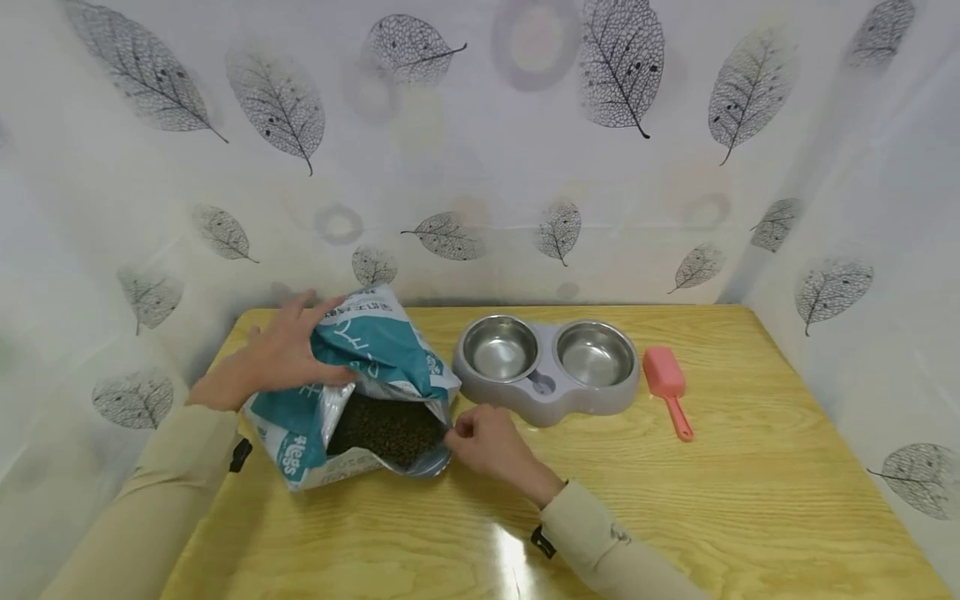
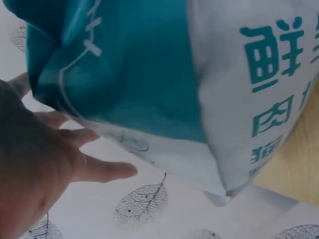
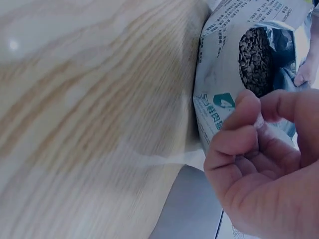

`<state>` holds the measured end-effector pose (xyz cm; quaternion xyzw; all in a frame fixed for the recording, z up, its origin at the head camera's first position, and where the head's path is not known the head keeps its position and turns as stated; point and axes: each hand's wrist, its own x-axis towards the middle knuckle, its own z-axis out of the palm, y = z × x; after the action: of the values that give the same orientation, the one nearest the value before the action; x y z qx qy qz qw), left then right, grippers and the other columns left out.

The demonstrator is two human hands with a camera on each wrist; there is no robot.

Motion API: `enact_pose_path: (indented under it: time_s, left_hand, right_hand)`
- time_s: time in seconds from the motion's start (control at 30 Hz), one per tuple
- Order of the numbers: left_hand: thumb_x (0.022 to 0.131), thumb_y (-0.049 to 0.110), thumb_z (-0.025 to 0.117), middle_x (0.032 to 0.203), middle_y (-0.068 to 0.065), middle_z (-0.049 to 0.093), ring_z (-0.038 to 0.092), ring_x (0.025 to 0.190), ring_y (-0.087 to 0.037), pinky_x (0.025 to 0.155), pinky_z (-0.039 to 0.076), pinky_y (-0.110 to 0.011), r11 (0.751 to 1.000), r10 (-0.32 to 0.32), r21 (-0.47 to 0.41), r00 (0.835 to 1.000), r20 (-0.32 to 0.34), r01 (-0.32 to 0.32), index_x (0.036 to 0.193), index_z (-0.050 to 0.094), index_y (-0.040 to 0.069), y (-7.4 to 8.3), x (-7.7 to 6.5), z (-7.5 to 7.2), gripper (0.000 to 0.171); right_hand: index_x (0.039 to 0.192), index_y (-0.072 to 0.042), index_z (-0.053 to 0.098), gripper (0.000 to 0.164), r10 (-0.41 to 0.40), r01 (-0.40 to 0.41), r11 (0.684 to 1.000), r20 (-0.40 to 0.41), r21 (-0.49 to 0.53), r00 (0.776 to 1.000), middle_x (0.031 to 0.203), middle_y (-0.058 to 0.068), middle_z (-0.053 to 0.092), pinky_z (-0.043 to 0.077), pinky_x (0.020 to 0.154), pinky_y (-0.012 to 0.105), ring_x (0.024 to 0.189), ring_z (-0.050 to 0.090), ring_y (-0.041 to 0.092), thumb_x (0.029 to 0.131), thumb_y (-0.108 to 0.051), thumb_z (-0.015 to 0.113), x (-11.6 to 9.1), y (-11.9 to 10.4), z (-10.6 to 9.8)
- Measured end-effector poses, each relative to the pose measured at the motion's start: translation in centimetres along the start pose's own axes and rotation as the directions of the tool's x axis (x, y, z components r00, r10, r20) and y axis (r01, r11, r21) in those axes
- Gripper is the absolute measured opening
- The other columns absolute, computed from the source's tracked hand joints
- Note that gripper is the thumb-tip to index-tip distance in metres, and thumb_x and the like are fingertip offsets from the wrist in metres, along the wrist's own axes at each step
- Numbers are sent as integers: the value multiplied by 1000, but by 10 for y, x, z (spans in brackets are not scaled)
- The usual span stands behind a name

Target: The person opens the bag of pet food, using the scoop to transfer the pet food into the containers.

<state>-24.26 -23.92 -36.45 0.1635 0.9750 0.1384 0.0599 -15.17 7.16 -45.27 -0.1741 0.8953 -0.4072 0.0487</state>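
Head view: wood-top table [image 1: 750, 500], its back & side edges meeting pale leaf-print cloth [image 1: 480, 142]. Open room: wood runs across the front, and a wide stretch lies btwn the scoop [image 1: 663, 372] & the R table edge.

Containers: 1 teal-&-white bag [image 1: 382, 337] sits at back L of the table, near the L edge, its mouth gaping toward the person; brown kibble [image 1: 386, 429] shows inside. Just R of it, 1 gray stand [image 1: 551, 410] w/ 2 metal bowls [image 1: 501, 350] side by side, shiny insides visible. R of the stand, 1 pink scoop, handle pointing toward the person.

Hands, 2 total: L hand [image 1: 292, 350] has fingers spread wide, resting on the bag's upper L side, thumb by the mouth; L wrist view shows the fingers against the teal side. R hand [image 1: 491, 446] pinches the mouth's R rim btwn thumb & index finger, other fingers curled.
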Motion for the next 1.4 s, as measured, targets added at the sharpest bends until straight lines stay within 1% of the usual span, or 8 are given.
enact_pose_path:
  time_s: [0.13, 0.33, 0.53, 0.73, 0.87, 1.03, 1.23, 1.4]
  left_hand:
    - [76, 66, 79, 168, -30, 9, 18, 149, -62, 102, 26, -88, 997, 11, -74, 998, 67, -6, 165, 23, 20, -8, -2, 8, 115]
    - [82, 64, 75, 169, -27, 11, 22, 148, -60, 104, 26, -87, 993, 25, -117, 999, 44, -19, 164, 26, 24, -11, -1, 10, 104]
    - [86, 66, 69, 168, -27, 16, 24, 149, -56, 103, 19, -89, 994, -11, -110, 1000, 19, 13, 163, 29, 26, -12, 0, 12, 96]
    - [82, 68, 73, 167, -26, 18, 25, 148, -56, 102, 13, -91, 992, -33, -122, 999, -2, 33, 161, 35, 25, -14, -2, 18, 97]
    - [78, 69, 76, 168, -24, 15, 23, 148, -59, 99, 5, -94, 991, -34, -126, 999, 6, 34, 161, 34, 24, -12, -2, 22, 103]
    - [77, 70, 76, 169, -23, 14, 19, 150, -57, 98, -3, -95, 991, -43, -128, 999, -21, 40, 160, 35, 23, -8, -2, 30, 104]
    - [80, 71, 74, 167, -23, 18, 21, 151, -54, 97, -2, -95, 989, -71, -137, 995, -75, 61, 158, 38, 21, -4, -6, 38, 100]
    - [79, 72, 74, 167, -23, 19, 21, 151, -53, 97, -1, -95, 989, -77, -136, 993, -87, 65, 158, 38, 20, -5, -5, 39, 100]
  right_hand:
    - [59, -16, 60, 36, -6, 7, 999, 40, -44, 999, 53, -13, 44, 36, 54, 19, 52, 40, 0, 94, -21, 65, -8, 2, -8]
    - [73, -11, 70, 31, 93, -92, 995, 56, -32, 994, 58, -8, 55, 40, 51, 22, 53, 47, 4, 100, -26, 64, -30, 15, -54]
    - [72, -13, 66, 28, 155, -178, 972, -151, -151, 976, 59, -6, 54, 37, 51, 22, 54, 45, 7, 99, -20, 66, -57, 47, -117]
    - [82, -8, 67, 24, 210, -323, 881, -326, -345, 922, 58, -3, 52, 33, 50, 26, 53, 43, 13, 100, -22, 60, -90, 95, -162]
    - [92, -3, 66, 32, 300, -414, 822, -319, -391, 899, 66, 1, 59, 36, 50, 29, 57, 48, 16, 102, -32, 59, -107, 124, -173]
    - [105, 6, 63, 51, 403, -486, 781, -279, -392, 872, 75, 9, 61, 38, 51, 32, 64, 52, 21, 101, -45, 59, -109, 144, -177]
    - [89, 5, 54, 25, 396, -461, 791, -237, -403, 887, 72, 11, 52, 38, 52, 34, 63, 48, 23, 93, -17, 65, -105, 155, -175]
    - [80, 0, 48, 16, 389, -462, 817, -261, -344, 883, 68, 8, 46, 35, 52, 31, 60, 45, 21, 89, -11, 55, -104, 154, -180]
